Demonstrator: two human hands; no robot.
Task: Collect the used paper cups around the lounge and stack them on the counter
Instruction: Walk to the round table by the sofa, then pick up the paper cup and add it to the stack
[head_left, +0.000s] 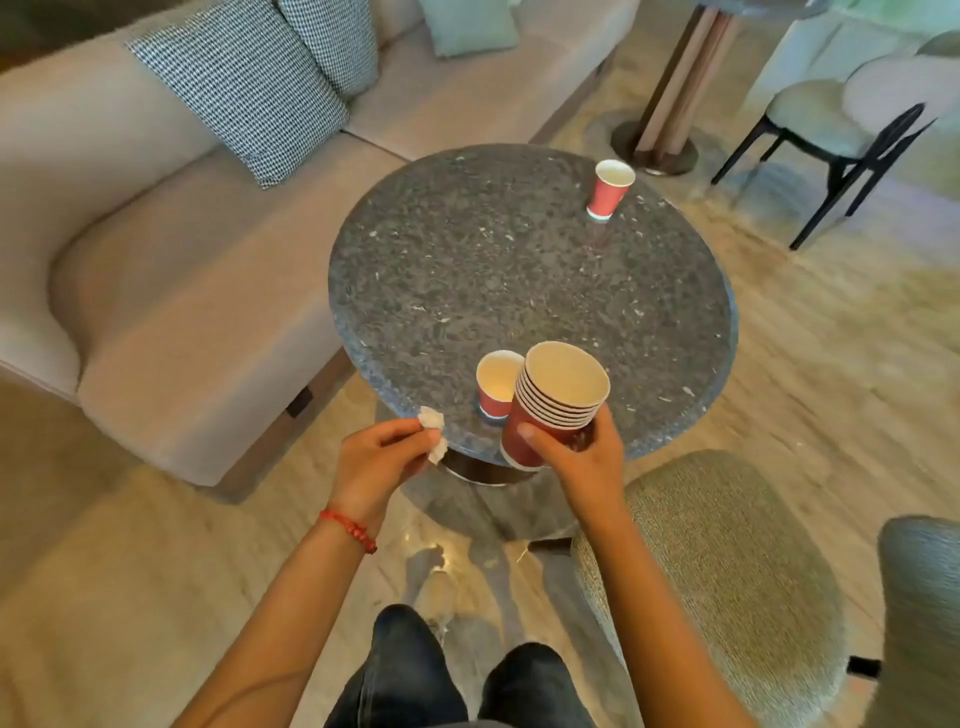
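Observation:
My right hand (582, 457) grips a stack of several red paper cups (558, 400), tilted toward me, just over the near edge of a round dark stone table (519, 270). A single red cup (496, 384) stands upright on the table right beside the stack, to its left. Another red cup (610, 188) stands upright at the table's far right edge. My left hand (379, 457) hovers at the table's near left edge, fingers closed on a crumpled white tissue (434, 434).
A beige sofa (197, 291) with checked cushions (244, 88) runs along the left. A green upholstered chair (727, 577) stands close at the right, another chair (841, 124) and a table pedestal (670, 119) beyond. My legs show at the bottom.

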